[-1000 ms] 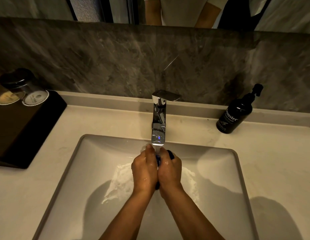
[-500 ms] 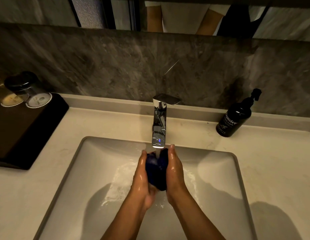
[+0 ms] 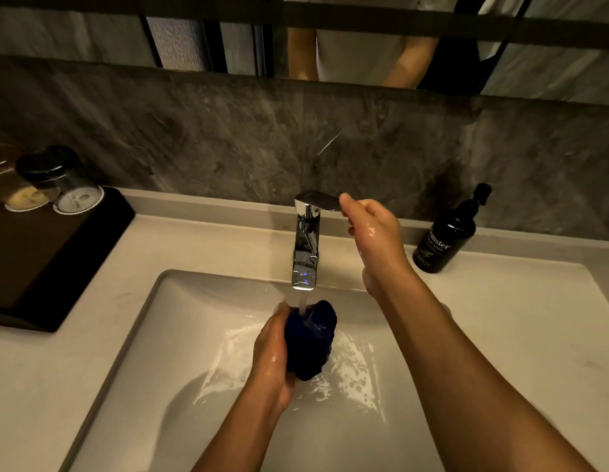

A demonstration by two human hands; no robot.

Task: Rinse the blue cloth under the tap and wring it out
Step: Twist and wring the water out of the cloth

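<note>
The blue cloth is a wet, dark bunch held under the running stream of the chrome tap. My left hand grips the cloth from its left side over the white sink. My right hand is raised beside the tap, its thumb and fingers touching the end of the tap's flat lever. Water still falls from the spout onto the cloth and splashes in the basin.
A black pump bottle of hand wash stands on the counter right of the tap. A black tray with upturned glasses sits at the left. A dark stone wall and a mirror rise behind the counter.
My right hand has let go of the cloth and risen to the tap lever. My left hand alone now holds the cloth under the stream.
</note>
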